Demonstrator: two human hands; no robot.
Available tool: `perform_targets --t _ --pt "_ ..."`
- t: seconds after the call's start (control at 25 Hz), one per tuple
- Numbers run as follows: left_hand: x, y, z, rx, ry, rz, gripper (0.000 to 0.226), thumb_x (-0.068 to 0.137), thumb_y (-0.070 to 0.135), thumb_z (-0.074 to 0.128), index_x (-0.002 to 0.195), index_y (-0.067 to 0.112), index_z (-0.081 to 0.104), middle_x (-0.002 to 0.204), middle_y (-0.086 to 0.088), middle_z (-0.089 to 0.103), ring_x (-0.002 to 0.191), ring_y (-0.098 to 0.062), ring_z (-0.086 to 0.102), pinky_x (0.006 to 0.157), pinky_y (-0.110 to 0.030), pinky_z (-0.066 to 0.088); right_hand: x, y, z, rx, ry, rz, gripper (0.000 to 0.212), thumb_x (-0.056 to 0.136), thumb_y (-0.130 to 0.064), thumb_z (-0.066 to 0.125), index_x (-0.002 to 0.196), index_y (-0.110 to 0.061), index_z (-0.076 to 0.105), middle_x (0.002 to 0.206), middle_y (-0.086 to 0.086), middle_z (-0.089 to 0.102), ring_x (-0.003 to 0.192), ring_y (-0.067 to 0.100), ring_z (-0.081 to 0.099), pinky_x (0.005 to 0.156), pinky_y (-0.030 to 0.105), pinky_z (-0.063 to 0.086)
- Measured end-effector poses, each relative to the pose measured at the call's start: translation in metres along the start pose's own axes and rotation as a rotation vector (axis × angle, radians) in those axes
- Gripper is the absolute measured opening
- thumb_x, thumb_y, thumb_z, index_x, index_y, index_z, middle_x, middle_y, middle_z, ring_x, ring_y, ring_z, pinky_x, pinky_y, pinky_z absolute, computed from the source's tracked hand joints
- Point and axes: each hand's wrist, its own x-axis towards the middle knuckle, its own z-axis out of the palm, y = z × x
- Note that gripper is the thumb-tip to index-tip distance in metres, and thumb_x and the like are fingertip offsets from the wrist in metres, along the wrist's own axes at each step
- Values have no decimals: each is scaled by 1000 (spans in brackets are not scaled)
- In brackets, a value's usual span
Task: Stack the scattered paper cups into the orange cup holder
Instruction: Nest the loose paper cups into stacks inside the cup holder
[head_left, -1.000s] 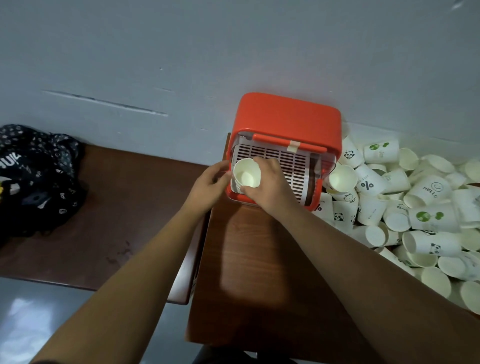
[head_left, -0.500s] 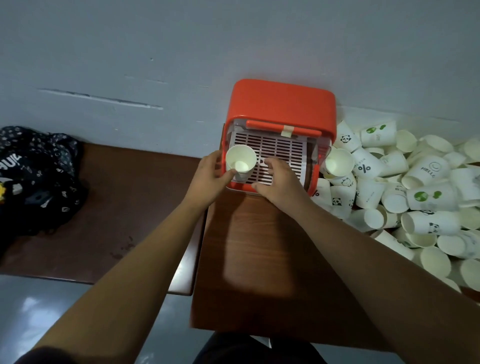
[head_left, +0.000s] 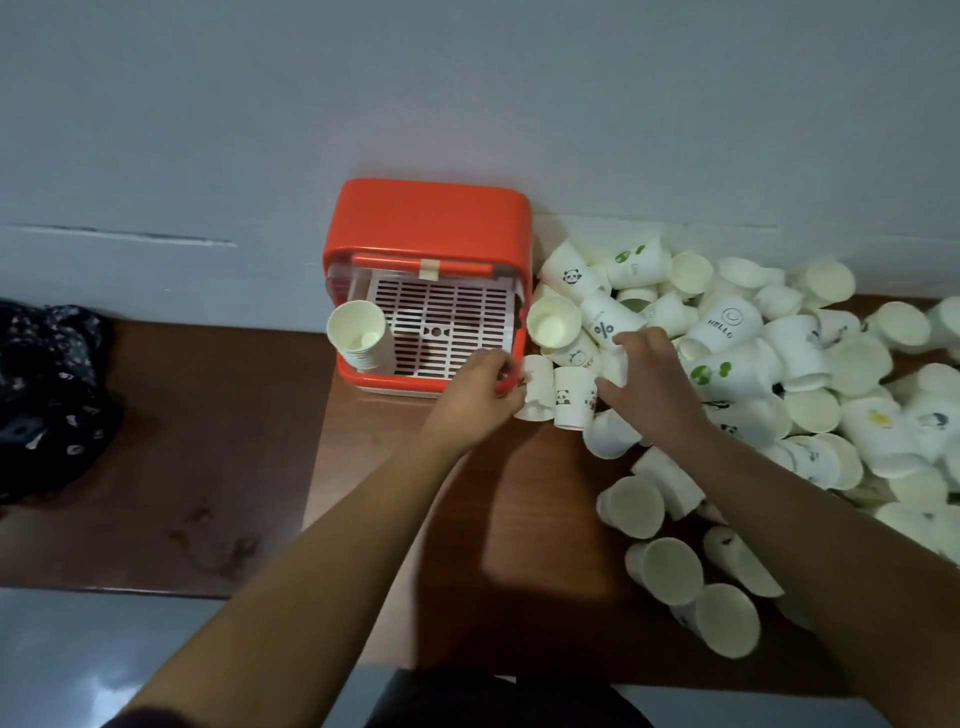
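Observation:
The orange cup holder (head_left: 426, 228) stands against the wall, its white slatted tray (head_left: 441, 322) showing. A stack of nested paper cups (head_left: 358, 335) sits in the tray's left front corner. A big pile of loose white paper cups (head_left: 769, 374) lies to the holder's right. My left hand (head_left: 475, 397) is at the holder's front right corner, fingers curled against an upside-down cup (head_left: 536, 389). My right hand (head_left: 652, 387) reaches into the pile's near edge, with thumb and fingers around a small cup (head_left: 614, 364).
The holder and cups are on a brown wooden table (head_left: 467, 519); a lower brown surface (head_left: 182, 441) adjoins it on the left, with a dark patterned cloth (head_left: 47, 395) on it. Several cups (head_left: 670, 569) lie on their sides near the front right.
Both hands left the stack in the holder and moved right to the loose cups. The stack stays in the tray's left corner. My view shifted right and shows more of the pile.

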Motion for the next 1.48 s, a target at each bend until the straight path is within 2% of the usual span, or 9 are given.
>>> perform_targets --t 0.12,0.24,0.4,0.56,0.72,0.88,1.08,1.36,1.48 --pt "42 34 22 218 6 187 42 84 18 69 123 6 57 125 -11 52 113 -24 51 96 -34 44 30 24 -6 23 38 -47 64 75 -24 77 130 -3 52 124 18 48 109 34 51 90 40 46" --pt "89 56 34 641 6 309 59 80 18 70 135 6 50 140 -16 46 128 -34 45 104 -43 37 62 39 -2 7 43 -132 68 74 -28 78 129 1 52 120 22 51 107 40 53 92 46 47" --pt "132 63 40 1088 -155 187 87 84 39 71 153 14 24 153 -14 33 143 -33 30 119 -47 18 94 40 12 -99 -64 -181 73 80 -41 70 137 -6 42 125 19 51 113 37 50 94 46 45" --pt "142 48 53 1279 -216 171 80 82 55 65 144 14 36 139 -11 51 132 -31 44 117 -47 18 105 47 26 -212 -88 -168 66 79 -40 69 129 -7 42 118 16 54 110 35 51 89 41 42" --pt "130 44 60 1134 -125 201 69 79 52 63 128 9 42 122 -10 56 114 -31 53 108 -44 30 104 49 14 -109 -43 -154 60 77 -33 69 125 -5 45 116 16 55 103 37 53 86 43 44" --pt "110 60 47 682 22 210 61 75 32 66 123 2 44 120 -14 50 110 -34 48 93 -43 44 91 51 -16 168 50 -99 64 75 -32 73 125 -6 44 114 14 55 98 34 56 79 45 48" --pt "52 65 18 175 146 57 61 73 44 55 124 12 47 118 -2 40 100 -11 42 85 -25 35 57 35 -38 371 62 -39 58 74 -28 77 117 -8 45 110 9 50 95 25 52 74 34 43" --pt "-31 14 -58 -51 307 -139 61 78 41 56 135 24 47 124 3 52 114 -10 52 98 -36 47 -2 -37 -6 471 -93 -52 64 76 -32 76 134 -26 48 116 -1 49 102 9 47 86 23 34" --pt "-62 -13 -105 -87 465 -177 57 76 46 60 128 24 50 127 -1 46 111 8 48 95 -26 48 -19 -74 12 449 -163 -94 66 77 -39 73 136 -30 45 118 -4 51 109 13 51 91 29 41"
